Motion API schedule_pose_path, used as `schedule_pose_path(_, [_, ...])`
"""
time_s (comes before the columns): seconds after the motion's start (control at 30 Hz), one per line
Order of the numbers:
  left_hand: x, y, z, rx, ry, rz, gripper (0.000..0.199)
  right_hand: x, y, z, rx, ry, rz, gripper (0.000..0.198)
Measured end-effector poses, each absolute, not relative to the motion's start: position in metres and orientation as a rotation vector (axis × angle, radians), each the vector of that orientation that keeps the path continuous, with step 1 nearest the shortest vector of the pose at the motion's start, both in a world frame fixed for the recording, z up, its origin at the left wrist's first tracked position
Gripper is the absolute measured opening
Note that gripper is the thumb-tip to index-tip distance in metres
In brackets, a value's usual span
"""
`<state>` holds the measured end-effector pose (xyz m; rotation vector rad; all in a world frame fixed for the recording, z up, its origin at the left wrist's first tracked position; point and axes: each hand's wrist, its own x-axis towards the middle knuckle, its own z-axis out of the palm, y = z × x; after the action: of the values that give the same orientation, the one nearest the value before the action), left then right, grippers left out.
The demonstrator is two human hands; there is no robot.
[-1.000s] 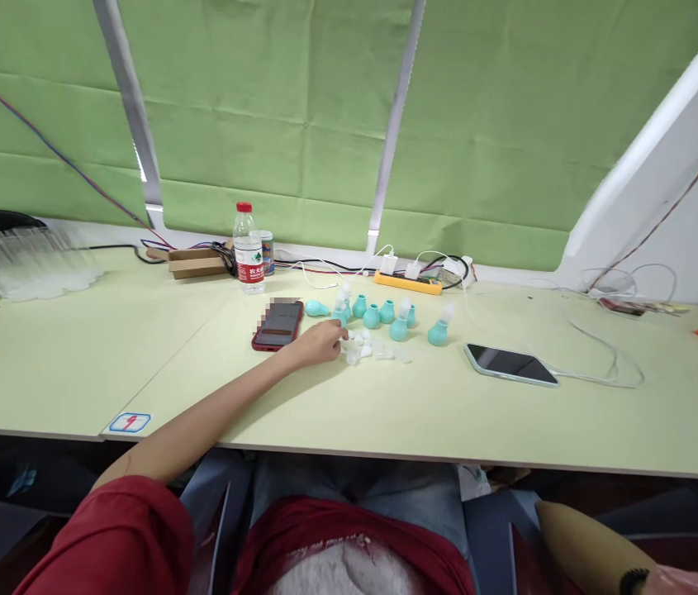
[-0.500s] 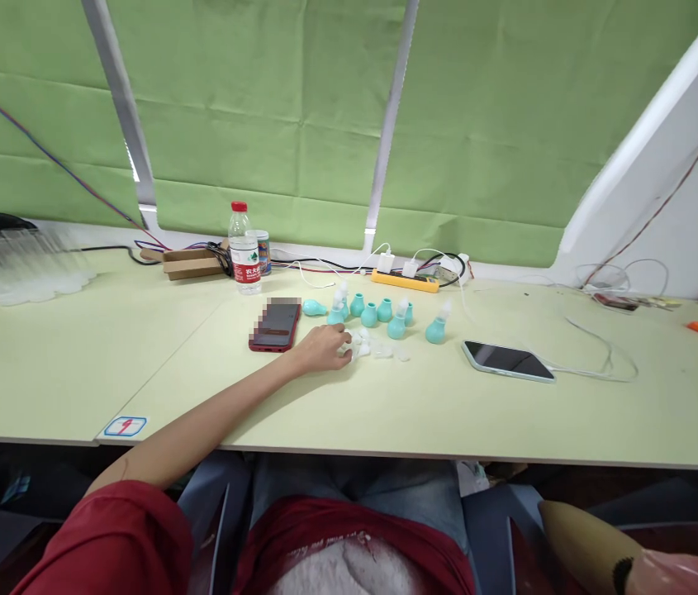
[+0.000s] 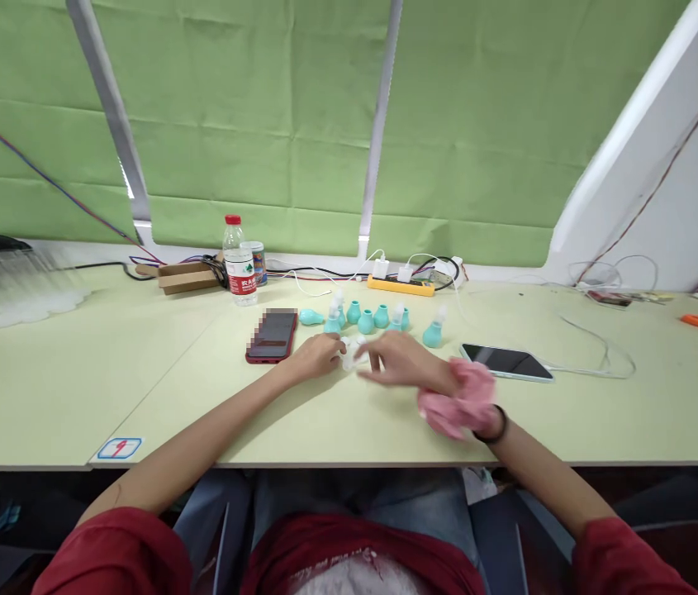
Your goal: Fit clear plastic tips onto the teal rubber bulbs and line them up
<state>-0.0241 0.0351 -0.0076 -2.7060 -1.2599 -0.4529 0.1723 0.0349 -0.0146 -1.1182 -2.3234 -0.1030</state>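
My left hand (image 3: 319, 357) rests low over the table, its fingers curled in beside a small heap of translucent white plastic tips (image 3: 353, 354). What its fingertips hold, if anything, is too small to make out. From the right, my right hand (image 3: 399, 359) reaches toward the same heap, slightly blurred, thumb and forefinger apart and nothing seen between them. Behind the hands stand several teal squeeze bulbs (image 3: 366, 321) with open necks. A teal bulb with a clear nozzle (image 3: 432, 332) stands at the right of the group. Another teal bulb (image 3: 311, 316) lies on its side.
A red-cased phone (image 3: 272, 335) lies left of the bulbs, a charging phone (image 3: 505, 362) on the right. Behind are a water bottle (image 3: 240, 263), a can (image 3: 257, 263), a cardboard box (image 3: 187, 278) and a yellow power strip (image 3: 401, 286) with cables. Clear plastic tubes (image 3: 20, 289) stand far left.
My right hand has come up from below the table edge at the lower right to the plastic tips. My left hand has stayed beside them. The view has shifted slightly.
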Motion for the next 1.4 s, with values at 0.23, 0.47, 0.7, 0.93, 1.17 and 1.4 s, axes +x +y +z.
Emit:
schedule_pose_path(0.23, [-0.026,0.045,-0.013,-2.728,-1.297,-0.799,0.025,0.159,0.054,-0.023,-1.091,-2.297,-0.152,0.017])
schedule_pose_path(0.47, [-0.017,0.027,-0.004,-2.692,-1.270,-0.893,0.024,0.164,0.058,-0.018,-0.969,-2.461,0.129,0.018])
schedule_pose_path(0.7, [-0.009,0.021,-0.010,-2.704,-1.287,-0.521,0.029,0.177,0.060,-0.007,-0.863,-2.525,0.381,0.026])
schedule_pose_path(0.93, [-0.008,0.024,-0.015,-2.608,-1.276,-0.586,0.030,0.179,0.070,-0.013,-0.979,-2.414,0.281,0.022])
schedule_pose_path(1.17, [0.002,0.018,-0.022,-2.613,-1.190,-0.608,0.036,0.185,0.075,-0.012,-0.893,-2.422,0.450,0.031])
schedule_pose_path(1.4, [0.003,0.020,-0.019,-2.681,-1.237,-0.551,0.020,0.185,0.076,-0.015,-0.901,-2.438,0.560,0.027])
